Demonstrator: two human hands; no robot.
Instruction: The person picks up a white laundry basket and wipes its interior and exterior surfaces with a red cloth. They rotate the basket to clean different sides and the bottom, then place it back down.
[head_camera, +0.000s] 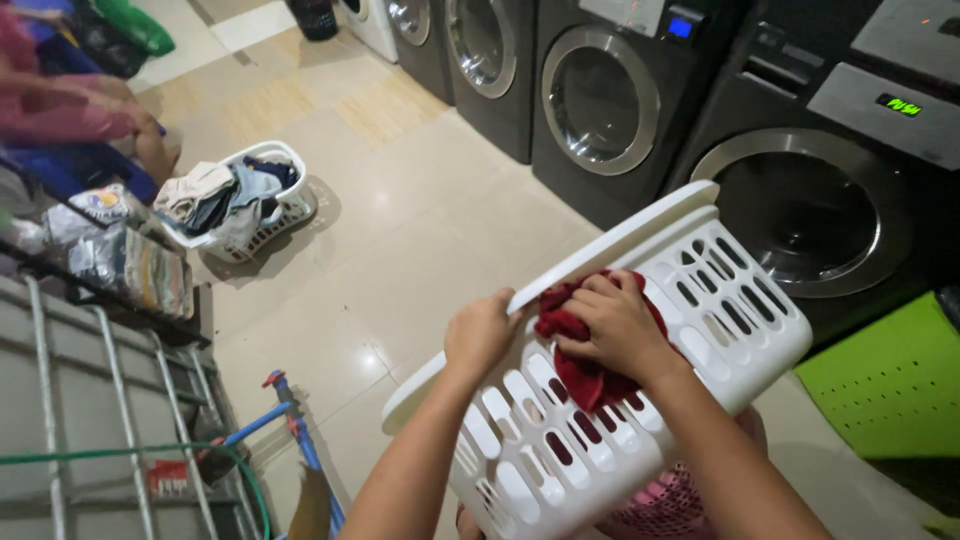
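My left hand (480, 330) is clamped on the rim of the white laundry basket (720, 300), fingers curled over the near edge, holding it tipped on its side so the slotted wall faces me. My right hand (615, 325) is closed around a dark red cloth (585, 375), bunched against the basket's outer wall just below the rim; part of the cloth hangs down under my palm over the slots. The two hands are close, just beside each other along the same rim, not touching. Basket sits right in front of my forearms, its open mouth turned away toward the machines; I cannot tell what is inside. Under the basket, a pink slotted basket (665, 505) shows at the bottom edge, partly hidden. Beyond it, a row of dark grey front-loading washing machines (600, 100) runs along the right and top, the nearest round door (805, 215) just behind the basket's far rim. A green perforated panel (890, 380) lies to the right of the basket, low down. Across the pale tiled floor (400, 240), well apart to the left, a second white basket (265, 195) stands heaped with mixed clothes. Far left: a metal rack (100, 370) with folded, bagged laundry (130, 260) on top, and a green hose (240, 470) and blue-handled tool (290, 420) near its foot. A person in pink (70, 110), blurred, is at top left.
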